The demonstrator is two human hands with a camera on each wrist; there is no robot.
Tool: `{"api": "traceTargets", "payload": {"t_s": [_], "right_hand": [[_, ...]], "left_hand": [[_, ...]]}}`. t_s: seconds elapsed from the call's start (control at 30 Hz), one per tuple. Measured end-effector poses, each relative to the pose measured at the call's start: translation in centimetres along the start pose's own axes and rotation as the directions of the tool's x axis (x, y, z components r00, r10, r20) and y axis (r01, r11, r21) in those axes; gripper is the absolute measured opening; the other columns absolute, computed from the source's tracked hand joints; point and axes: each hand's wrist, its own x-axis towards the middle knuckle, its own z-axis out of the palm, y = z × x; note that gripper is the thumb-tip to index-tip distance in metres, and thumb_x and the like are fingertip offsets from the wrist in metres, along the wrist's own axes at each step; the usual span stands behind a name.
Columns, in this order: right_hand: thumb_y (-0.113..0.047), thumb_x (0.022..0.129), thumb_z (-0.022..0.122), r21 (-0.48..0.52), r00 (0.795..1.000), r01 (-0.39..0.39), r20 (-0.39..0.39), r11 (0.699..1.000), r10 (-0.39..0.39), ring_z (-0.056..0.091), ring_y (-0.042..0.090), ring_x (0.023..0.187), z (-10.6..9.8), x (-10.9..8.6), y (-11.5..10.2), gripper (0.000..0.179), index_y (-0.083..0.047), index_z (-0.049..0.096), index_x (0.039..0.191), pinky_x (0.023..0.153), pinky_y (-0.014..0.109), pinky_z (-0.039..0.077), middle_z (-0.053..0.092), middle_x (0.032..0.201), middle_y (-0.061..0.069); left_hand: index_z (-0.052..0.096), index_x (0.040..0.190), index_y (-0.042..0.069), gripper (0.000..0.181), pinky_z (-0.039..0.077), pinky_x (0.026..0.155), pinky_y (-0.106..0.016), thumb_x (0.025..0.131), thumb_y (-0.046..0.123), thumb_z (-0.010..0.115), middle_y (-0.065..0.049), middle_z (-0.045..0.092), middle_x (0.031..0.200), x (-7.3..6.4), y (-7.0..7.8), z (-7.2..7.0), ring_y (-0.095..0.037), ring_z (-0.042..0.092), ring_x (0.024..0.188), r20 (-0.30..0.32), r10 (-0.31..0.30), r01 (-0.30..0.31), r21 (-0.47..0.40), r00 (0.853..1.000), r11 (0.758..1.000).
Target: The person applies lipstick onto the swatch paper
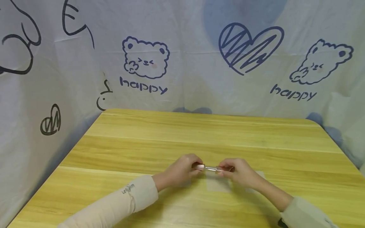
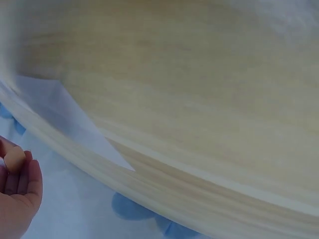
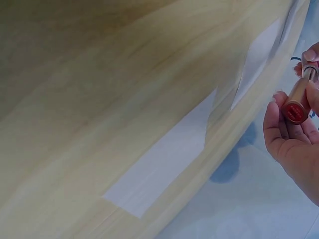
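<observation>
Held in the air between both hands is a slim pinkish-gold lipstick [image 1: 211, 168], lying level in the head view with a shiny silver section showing in the middle. My left hand [image 1: 186, 167] pinches one end between thumb and fingers. The rounded tan end of the lipstick [image 2: 14, 159] shows in the left wrist view. On the other side, my right hand [image 1: 238, 171] grips the opposite end. In the right wrist view this end of the lipstick [image 3: 295, 112] bears a round red label with tiny print.
Below the hands, pale paper squares [image 1: 218, 185] lie on the yellow wood-grain table [image 1: 171, 139]. One white paper piece [image 3: 164, 159] stands out in the right wrist view. A white cloth [image 1: 196, 79] with drawn bears and hearts hangs behind and at the sides.
</observation>
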Motion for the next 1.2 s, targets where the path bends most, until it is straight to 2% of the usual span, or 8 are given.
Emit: {"api": "traceTargets", "payload": {"t_s": [0.17, 0.33, 0.47, 0.6, 0.73, 0.83, 0.97, 1.2], "right_hand": [[-0.016, 0.085, 0.066, 0.025, 0.998, -0.018, -0.067, 1.000, 0.020, 0.058, 0.005, 0.078, -0.3, -0.5, 0.4, 0.024, 0.003, 0.066, 0.101, 0.069, 0.018, 0.053, 0.068, 0.090, 0.009], [-0.014, 0.086, 0.065, 0.175, 0.992, -0.067, -0.098, 0.982, 0.085, 0.060, 0.002, 0.080, -0.5, -1.0, 0.7, 0.028, 0.007, 0.062, 0.104, 0.069, 0.020, 0.054, 0.067, 0.095, 0.016], [-0.015, 0.086, 0.065, 0.286, 0.986, -0.102, -0.098, 0.953, 0.135, 0.061, 0.003, 0.083, -0.6, -1.4, 0.6, 0.034, 0.010, 0.059, 0.109, 0.072, 0.020, 0.054, 0.065, 0.100, 0.020], [-0.016, 0.086, 0.065, 0.361, 0.980, -0.128, -0.098, 0.924, 0.174, 0.061, 0.003, 0.087, -0.7, -1.7, 0.5, 0.039, 0.012, 0.056, 0.113, 0.076, 0.019, 0.054, 0.064, 0.104, 0.021], [-0.015, 0.086, 0.066, 0.420, 0.972, -0.151, -0.102, 0.895, 0.212, 0.063, 0.005, 0.088, -0.7, -1.9, 0.5, 0.041, 0.012, 0.054, 0.114, 0.079, 0.021, 0.054, 0.065, 0.104, 0.018], [-0.015, 0.086, 0.066, 0.445, 0.966, -0.167, -0.105, 0.880, 0.237, 0.064, 0.006, 0.089, -0.7, -1.9, 0.4, 0.042, 0.012, 0.053, 0.114, 0.081, 0.023, 0.054, 0.066, 0.103, 0.013], [-0.014, 0.086, 0.065, 0.471, 0.958, -0.177, -0.117, 0.864, 0.261, 0.063, 0.005, 0.089, -0.7, -1.9, 0.3, 0.043, 0.013, 0.051, 0.116, 0.082, 0.023, 0.054, 0.066, 0.103, 0.009], [-0.013, 0.086, 0.065, 0.510, 0.949, -0.177, -0.138, 0.842, 0.283, 0.064, 0.005, 0.089, -0.4, -2.0, 0.1, 0.042, 0.013, 0.051, 0.115, 0.082, 0.022, 0.054, 0.066, 0.100, 0.005]], "left_hand": [[0.065, 0.098, -0.002, 0.017, 0.054, 0.075, -0.023, 0.083, 0.006, 0.067, -0.010, 0.067, 0.094, 0.4, -0.5, -0.4, -0.017, 0.062, 0.084, -0.037, -0.044, 0.042, -0.054, 0.998, 0.998], [0.067, 0.101, 0.002, 0.021, 0.053, 0.080, -0.033, 0.082, 0.011, 0.068, -0.008, 0.064, 0.096, 1.1, -1.3, -0.7, -0.017, 0.060, 0.088, -0.064, -0.124, 0.120, -0.066, 0.990, 0.991], [0.069, 0.101, 0.004, 0.022, 0.051, 0.079, -0.032, 0.081, 0.013, 0.070, -0.007, 0.062, 0.094, 1.6, -2.1, -0.7, -0.017, 0.057, 0.087, -0.103, -0.176, 0.167, -0.085, 0.979, 0.982], [0.071, 0.099, 0.004, 0.020, 0.051, 0.073, -0.027, 0.081, 0.012, 0.070, -0.007, 0.065, 0.090, 2.0, -2.9, -0.9, -0.017, 0.059, 0.084, -0.137, -0.179, 0.162, -0.127, 0.974, 0.979], [0.069, 0.099, -0.001, 0.021, 0.054, 0.071, -0.024, 0.081, 0.010, 0.069, -0.012, 0.069, 0.091, 2.4, -3.8, -0.9, -0.021, 0.064, 0.084, -0.137, -0.195, 0.172, -0.163, 0.971, 0.971], [0.067, 0.100, -0.005, 0.022, 0.055, 0.073, -0.025, 0.082, 0.008, 0.068, -0.016, 0.069, 0.094, 2.7, -4.3, -0.9, -0.024, 0.066, 0.085, -0.119, -0.254, 0.227, -0.205, 0.960, 0.952], [0.065, 0.099, -0.005, 0.021, 0.056, 0.075, -0.026, 0.081, 0.006, 0.069, -0.016, 0.069, 0.095, 2.9, -4.7, -0.9, -0.024, 0.066, 0.085, -0.098, -0.347, 0.312, -0.260, 0.933, 0.914], [0.066, 0.098, -0.003, 0.022, 0.055, 0.073, -0.026, 0.080, 0.008, 0.071, -0.014, 0.069, 0.094, 3.1, -5.2, -0.7, -0.022, 0.065, 0.083, -0.082, -0.403, 0.370, -0.267, 0.911, 0.890]]}}
